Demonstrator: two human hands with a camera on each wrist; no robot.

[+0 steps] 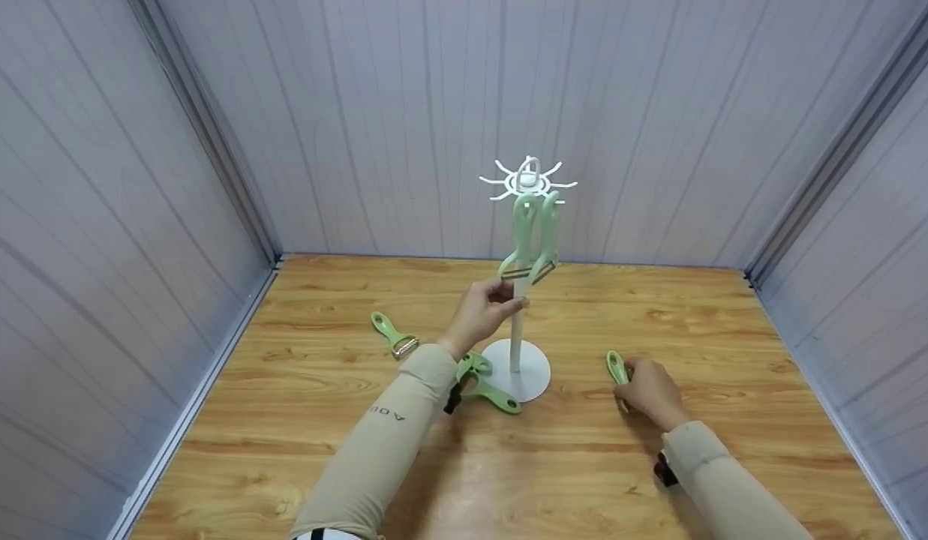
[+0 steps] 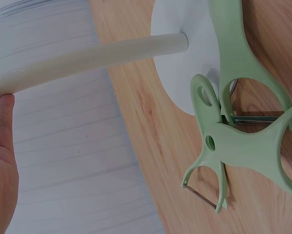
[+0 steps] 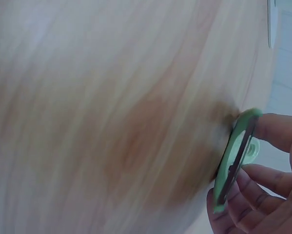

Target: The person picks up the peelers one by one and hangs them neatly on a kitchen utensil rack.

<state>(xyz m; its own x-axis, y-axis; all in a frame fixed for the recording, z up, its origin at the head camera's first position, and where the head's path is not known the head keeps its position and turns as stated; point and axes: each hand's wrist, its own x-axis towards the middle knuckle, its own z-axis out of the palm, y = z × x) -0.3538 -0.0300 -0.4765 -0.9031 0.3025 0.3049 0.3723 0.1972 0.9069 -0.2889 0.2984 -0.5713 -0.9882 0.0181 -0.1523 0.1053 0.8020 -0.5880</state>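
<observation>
From the head, the left hand [image 1: 479,311] pinches the pole [image 1: 517,334] of a white stand between thumb and fingers, just under two hung peelers [image 1: 522,236]. These hang from the hooks [image 1: 529,181] at the top, blades down. The right hand [image 1: 653,391] pinches a green peeler [image 1: 616,366] at the right of the worktop [image 1: 321,450], well apart from the pole. The end with the hole sticks out past the hand, and that seems good, since a hole left free should go onto a hook with less fuss. One loose peeler [image 1: 386,328] lies left of the pole, and a pile [image 1: 501,397] lies by the round base [image 1: 537,367], partly under the left sleeve [image 1: 381,442]. From the left wrist, a fingertip touches the pole, and at least three peelers lie across each other in the pile. I think it is best to hold the pole firm, so it does not tip, and to keep that arm up so it does not bump the pile. From the right wrist, the fingers hold the green peeler near its blade [image 3: 239,158]. I cannot tell if it is off the wood. The tips should press on the green sides, not on the sharp edge.
</observation>
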